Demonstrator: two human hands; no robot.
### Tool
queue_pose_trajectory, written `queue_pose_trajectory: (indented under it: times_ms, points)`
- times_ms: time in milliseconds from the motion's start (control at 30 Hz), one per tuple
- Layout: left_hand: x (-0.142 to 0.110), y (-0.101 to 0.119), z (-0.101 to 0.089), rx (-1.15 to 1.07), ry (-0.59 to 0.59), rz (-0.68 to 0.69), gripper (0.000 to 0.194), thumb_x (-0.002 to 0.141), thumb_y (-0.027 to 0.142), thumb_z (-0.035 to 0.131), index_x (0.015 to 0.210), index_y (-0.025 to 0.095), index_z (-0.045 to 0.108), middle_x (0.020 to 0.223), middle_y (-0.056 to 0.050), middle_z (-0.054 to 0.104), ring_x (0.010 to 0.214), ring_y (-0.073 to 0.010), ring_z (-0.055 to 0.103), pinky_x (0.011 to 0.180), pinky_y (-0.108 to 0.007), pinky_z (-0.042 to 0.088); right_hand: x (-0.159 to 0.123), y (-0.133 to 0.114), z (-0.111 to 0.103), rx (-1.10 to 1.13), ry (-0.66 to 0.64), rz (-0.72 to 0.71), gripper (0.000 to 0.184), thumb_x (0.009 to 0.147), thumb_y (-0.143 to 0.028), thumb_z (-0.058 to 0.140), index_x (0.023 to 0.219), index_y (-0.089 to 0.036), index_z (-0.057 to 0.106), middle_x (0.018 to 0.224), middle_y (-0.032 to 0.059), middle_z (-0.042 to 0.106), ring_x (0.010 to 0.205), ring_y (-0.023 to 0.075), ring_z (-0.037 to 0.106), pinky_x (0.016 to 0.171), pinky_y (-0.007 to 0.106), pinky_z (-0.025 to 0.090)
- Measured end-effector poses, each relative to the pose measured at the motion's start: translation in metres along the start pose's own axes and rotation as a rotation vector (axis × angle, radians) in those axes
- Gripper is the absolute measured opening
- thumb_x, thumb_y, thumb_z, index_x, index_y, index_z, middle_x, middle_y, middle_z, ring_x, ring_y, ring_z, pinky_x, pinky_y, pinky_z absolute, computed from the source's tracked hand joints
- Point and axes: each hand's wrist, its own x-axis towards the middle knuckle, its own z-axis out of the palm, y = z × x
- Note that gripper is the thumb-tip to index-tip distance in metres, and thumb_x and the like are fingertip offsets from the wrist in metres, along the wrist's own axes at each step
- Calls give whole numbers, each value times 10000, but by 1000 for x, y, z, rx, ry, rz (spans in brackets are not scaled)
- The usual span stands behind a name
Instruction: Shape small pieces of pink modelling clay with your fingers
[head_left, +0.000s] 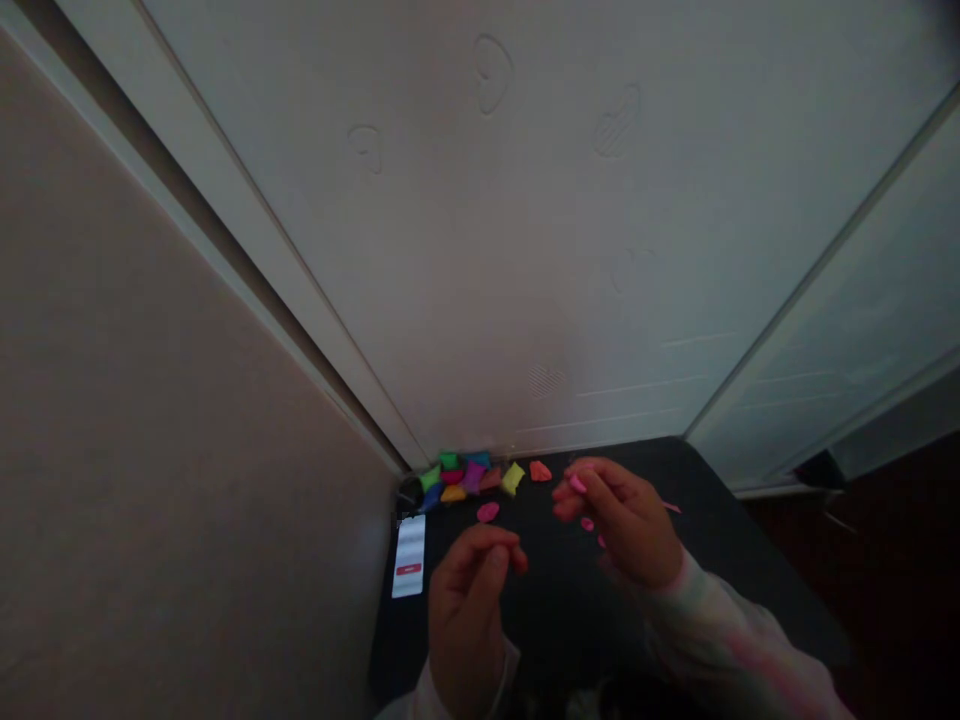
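Note:
A small lump of pink modelling clay (577, 484) is pinched between the thumb and fingers of my right hand (626, 520), raised over the dark table. My left hand (474, 590) is to its left, its fingers curled in against the thumb. Whatever is between those fingertips, if anything, is hidden. Just beyond the left hand a flat, rounded pink clay piece (488, 512) lies on the table. Smaller pink bits (587, 523) are partly visible below my right hand.
Several colourful clay packets (472, 476) line the far left of the black table (555, 610). An orange-red piece (540, 471) lies to their right. A lit phone (409, 556) rests at the left edge. White panels (480, 280) with embossed hearts rise behind; a wall (187, 450) stands left.

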Motion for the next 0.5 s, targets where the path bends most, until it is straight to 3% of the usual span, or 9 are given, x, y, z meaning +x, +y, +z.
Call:
queue_pose_trajectory:
  times_ms: [133, 267, 400, 500]
  points:
    - [-1, -1, 0, -3, -6, -6, 152, 651, 299, 670, 628, 149, 661, 554, -10, 582, 571, -112, 515, 574, -216, 402, -1, -1, 2, 138, -52, 30, 248, 703, -394, 658, 810, -172, 625, 706, 39, 705, 594, 142, 673, 591, 259, 564]
    - [-1, -3, 0, -22, -49, 2, 128, 680, 281, 653, 650, 157, 666, 558, -3, 589, 577, -105, 522, 584, -205, 406, -4, -3, 3, 123, -112, -11, 168, 725, -332, 654, 805, -184, 645, 796, 52, 715, 704, 162, 689, 650, 269, 570]
    - [2, -11, -3, 28, -77, 68, 107, 732, 257, 611, 692, 176, 668, 588, 4, 589, 592, -101, 532, 587, -197, 418, -7, -3, 5, 114, -128, -20, 122, 691, -282, 688, 725, -175, 638, 695, 40, 715, 622, 154, 682, 582, 245, 559]
    - [6, -15, -5, 150, -116, 202, 74, 752, 212, 596, 757, 207, 669, 683, 5, 597, 655, -101, 551, 621, -196, 439, -8, 0, 8, 188, -138, 1, 167, 651, -244, 722, 748, -187, 599, 608, -2, 698, 523, 132, 659, 504, 216, 538]
